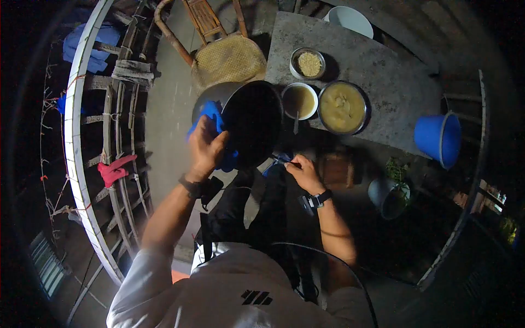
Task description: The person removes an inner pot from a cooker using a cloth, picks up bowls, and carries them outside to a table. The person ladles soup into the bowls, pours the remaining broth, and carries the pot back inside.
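Note:
A dark wok (252,123) is held tilted in front of my legs, its black inside facing right. My left hand (206,150) is closed on a blue cloth (214,115), pressed against the wok's outer side. At the wok's lower right edge, my right hand (303,173) is closed round what looks like its dark handle (280,159). More blue material shows beside that handle. Just beyond the wok, a bowl of brownish liquid (299,102) with a spoon (296,126) in it stands on the table, beside a metal bowl of yellowish food (343,107).
The grey table (383,82) also bears a bowl of pale grains (308,64) and a white basin (351,22). A wicker chair (229,60) stands at its left. A blue bucket (437,139) and potted plant (398,188) are on the right, a wooden fence (112,147) left.

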